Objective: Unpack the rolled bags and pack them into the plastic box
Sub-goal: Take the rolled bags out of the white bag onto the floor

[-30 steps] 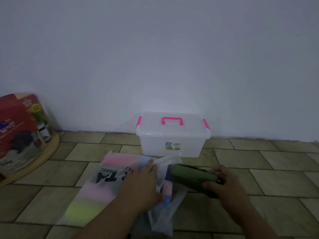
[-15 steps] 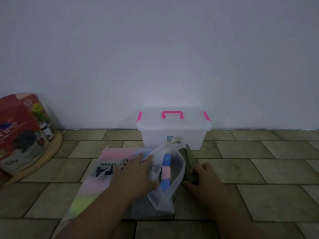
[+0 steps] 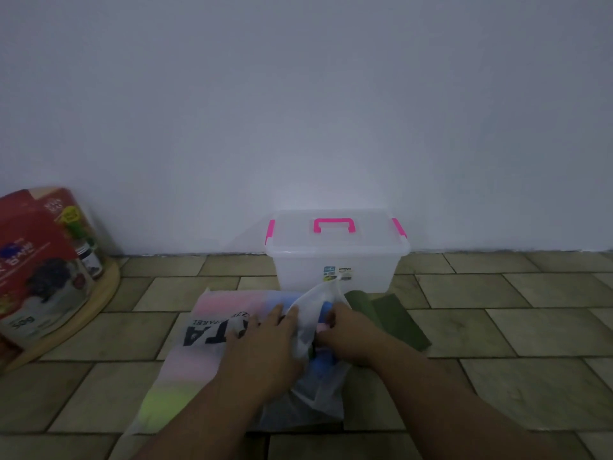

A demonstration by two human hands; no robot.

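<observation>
The box (image 3: pixel 335 273) is clear with a pink handle (image 3: pixel 334 225) and latches (image 3: pixel 270 231). The frosted bag (image 3: pixel 212 330) carries black lettering over pink, blue and yellow-green patches. The flat bag (image 3: pixel 394 318) is olive green.

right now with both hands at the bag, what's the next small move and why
Probably pull the right hand back to draw the pink and blue rolled bag out of the translucent plastic bag. Its fingers curl round that roll at the mouth, and the left hand presses the bag flat.

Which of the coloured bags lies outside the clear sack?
The dark green bag, on the tiles right of the clear sack; the blue roll and yellow-green roll sit inside it.
</observation>
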